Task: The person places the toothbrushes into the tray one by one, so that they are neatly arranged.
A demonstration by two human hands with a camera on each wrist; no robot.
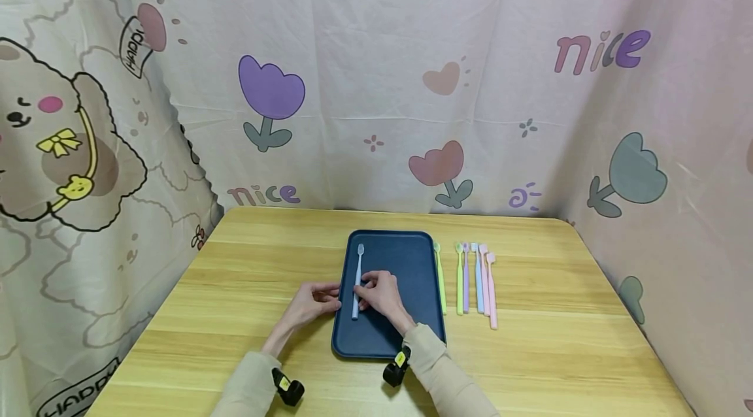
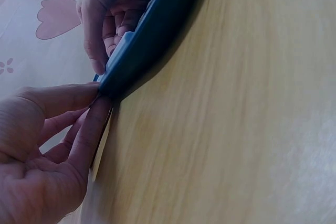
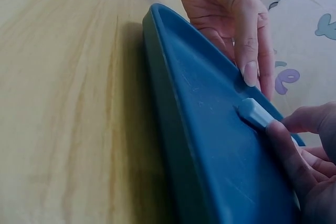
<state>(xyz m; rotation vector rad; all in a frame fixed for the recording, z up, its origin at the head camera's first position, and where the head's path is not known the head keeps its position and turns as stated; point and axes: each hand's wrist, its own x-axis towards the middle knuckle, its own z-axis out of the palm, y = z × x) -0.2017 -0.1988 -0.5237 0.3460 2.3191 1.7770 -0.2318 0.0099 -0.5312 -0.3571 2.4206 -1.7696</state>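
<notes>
Left hand (image 1: 308, 304), fingers straight, touches the blue tray's (image 1: 414, 280) left edge; right hand (image 1: 384, 293) pinches the light-blue toothbrush (image 1: 359, 269), likely placing it; release needs parted fingers.

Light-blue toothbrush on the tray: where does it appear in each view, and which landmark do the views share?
Head: the toothbrush is just left of centre, below the middle.
Left wrist: upper left, only partly showing over the tray edge.
Right wrist: right of centre, pinched by the right hand.
Shared landmark: the dark blue tray.
</notes>
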